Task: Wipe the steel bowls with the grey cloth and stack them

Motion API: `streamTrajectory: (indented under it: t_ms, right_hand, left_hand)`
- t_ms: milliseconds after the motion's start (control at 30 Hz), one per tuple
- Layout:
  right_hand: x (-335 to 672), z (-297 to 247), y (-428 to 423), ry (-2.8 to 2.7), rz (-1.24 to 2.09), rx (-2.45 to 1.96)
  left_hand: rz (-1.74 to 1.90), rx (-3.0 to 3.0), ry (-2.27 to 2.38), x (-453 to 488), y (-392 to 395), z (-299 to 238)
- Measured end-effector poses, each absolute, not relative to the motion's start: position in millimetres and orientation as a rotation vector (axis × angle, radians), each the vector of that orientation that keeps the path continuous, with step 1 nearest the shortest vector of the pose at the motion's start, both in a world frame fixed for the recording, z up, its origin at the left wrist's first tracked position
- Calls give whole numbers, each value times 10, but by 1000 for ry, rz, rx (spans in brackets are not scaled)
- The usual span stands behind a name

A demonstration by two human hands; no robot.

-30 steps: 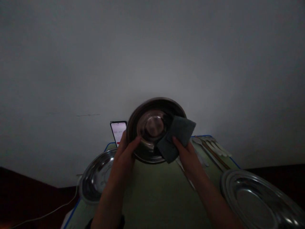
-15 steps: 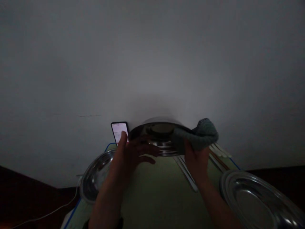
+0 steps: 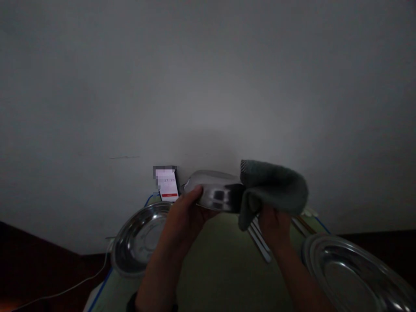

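A steel bowl (image 3: 216, 193) hangs above the green table (image 3: 214, 268), tipped almost level so I see its shiny outside wall. My left hand (image 3: 185, 216) grips its left rim with fingers curled under it. My right hand (image 3: 275, 225) is closed on a grey cloth (image 3: 273, 186), which drapes over the bowl's right side and covers most of the fingers.
A second steel bowl (image 3: 138, 238) rests at the table's left edge, and a wide steel plate (image 3: 354, 277) at the right. Chopsticks and spoons (image 3: 260, 238) lie behind my right hand. A lit phone (image 3: 167, 184) leans on the wall. A white cable (image 3: 65, 290) trails left.
The bowl, first held facing me with its inside showing, has been tipped flat. The cloth moved from the inside to over the right rim. Both hands shifted slightly right.
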State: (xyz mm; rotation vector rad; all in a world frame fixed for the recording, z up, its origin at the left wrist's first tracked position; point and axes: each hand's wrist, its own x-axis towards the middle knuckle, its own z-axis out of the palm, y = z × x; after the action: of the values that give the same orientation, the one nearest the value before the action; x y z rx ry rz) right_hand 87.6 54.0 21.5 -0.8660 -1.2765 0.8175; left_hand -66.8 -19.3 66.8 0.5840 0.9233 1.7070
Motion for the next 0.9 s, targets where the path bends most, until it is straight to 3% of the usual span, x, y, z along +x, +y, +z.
streamTrajectory:
  t_ms: [133, 267, 567, 800, 900]
  right_hand:
    - [997, 300, 519, -1214, 624, -1067]
    - [1119, 251, 578, -1264, 440, -1127]
    - [1155, 217, 574, -1397, 81, -1188]
    - [963, 314, 457, -2109, 561, -617]
    - [888, 293, 394, -2359, 668, -610]
  left_hand:
    - [1632, 741, 1205, -652, -260, 648]
    - [1436, 1276, 1608, -647, -245, 590]
    - [1217, 1498, 1802, -689, -243, 578]
    - [1368, 1483, 1681, -698, -246, 614]
    - [1412, 1474, 1669, -715, -250, 619]
